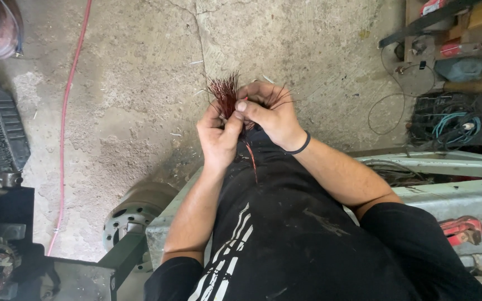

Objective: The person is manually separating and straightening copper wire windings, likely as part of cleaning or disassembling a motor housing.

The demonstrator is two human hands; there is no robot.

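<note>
Closest to the camera is a black trouser leg [285,234] with white stripes, stretched out from the person toward the floor. Over its far end, both hands meet on a bunch of thin reddish-brown wires [225,95]. The left hand [217,139] has thumb and fingers pressed together on the base of the bunch. The right hand [269,114] (a dark band circles its wrist) curls over from the other side, its thumb and fingers pinching the same wires, some strands fanning out past its knuckles. The wire ends bristle upward above the fingers, and one strand [252,161] trails down onto the leg. Under the leg is a grey metal frame [464,195]. Beyond lies a concrete floor [140,83], crossed at left by a red hose [65,122]. A tangle of cables [447,122] sits at far right.
</note>
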